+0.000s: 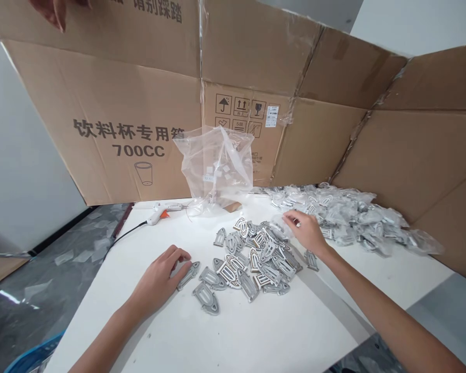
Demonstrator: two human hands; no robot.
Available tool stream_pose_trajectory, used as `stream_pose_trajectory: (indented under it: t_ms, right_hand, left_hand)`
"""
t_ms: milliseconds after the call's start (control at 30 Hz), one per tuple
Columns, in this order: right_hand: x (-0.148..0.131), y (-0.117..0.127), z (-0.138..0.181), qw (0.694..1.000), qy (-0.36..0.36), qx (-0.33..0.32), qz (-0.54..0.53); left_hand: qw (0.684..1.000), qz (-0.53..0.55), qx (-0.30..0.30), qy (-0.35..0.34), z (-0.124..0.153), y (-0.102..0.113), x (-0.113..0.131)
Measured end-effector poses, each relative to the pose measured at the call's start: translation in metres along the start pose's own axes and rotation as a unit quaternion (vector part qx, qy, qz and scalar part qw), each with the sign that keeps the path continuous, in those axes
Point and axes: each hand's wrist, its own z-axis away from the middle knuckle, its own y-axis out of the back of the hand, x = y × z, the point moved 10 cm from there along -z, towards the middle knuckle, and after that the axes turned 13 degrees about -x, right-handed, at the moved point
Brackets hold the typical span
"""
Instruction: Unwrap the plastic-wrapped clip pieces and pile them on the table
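A heap of several grey, shield-shaped metal pieces (252, 256) lies in the middle of the white table (233, 331). My left hand (161, 280) rests on the table at the heap's left edge, fingers curled, fingertips touching one grey piece (189, 274). My right hand (305, 230) reaches over the heap's far right side, its fingers pinched on a small clear bag (281, 225). Behind that hand lies a pile of bagged pieces (353, 217).
A large clear plastic bag (217, 166) stands at the table's back. A white glue gun (163, 211) with a black cord lies back left. Flattened cardboard boxes (140, 119) wall the far side and the right. Another person's fingers (56, 10) show at top left.
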Motion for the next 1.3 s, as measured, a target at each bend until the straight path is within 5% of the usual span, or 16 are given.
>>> stream_pose_trajectory:
  t_ms: [133, 233, 400, 600, 733, 1000, 1300]
  right_hand:
    - [-0.01, 0.023, 0.002, 0.999, -0.009, 0.021, -0.046]
    - [-0.015, 0.055, 0.014, 0.994, -0.015, 0.098, -0.044]
    - [-0.002, 0.06, 0.025, 0.997, -0.024, 0.044, -0.058]
    - [0.028, 0.02, 0.035, 0.992, -0.043, -0.115, -0.035]
    - [0.049, 0.013, 0.04, 0.989, -0.047, -0.106, -0.093]
    - [0.127, -0.014, 0.041, 0.956, -0.213, -0.158, -0.125]
    - [0.124, -0.046, 0.05, 0.922, -0.153, -0.304, -0.185]
  left_hand:
    - [1.0, -0.001, -0.004, 0.004, -0.001, -0.001, -0.001]
    - [1.0, 0.0, -0.012, 0.009, -0.002, -0.003, -0.002]
    - [1.0, 0.003, -0.008, 0.011, -0.004, -0.003, -0.006]
    - [1.0, 0.0, -0.004, 0.005, -0.007, -0.005, -0.008]
    - [1.0, -0.005, -0.013, 0.008, -0.007, -0.006, -0.008]
    - [1.0, 0.001, -0.023, 0.016, -0.005, -0.005, -0.006]
    - [1.0, 0.001, -0.015, 0.008, -0.002, -0.004, -0.003]
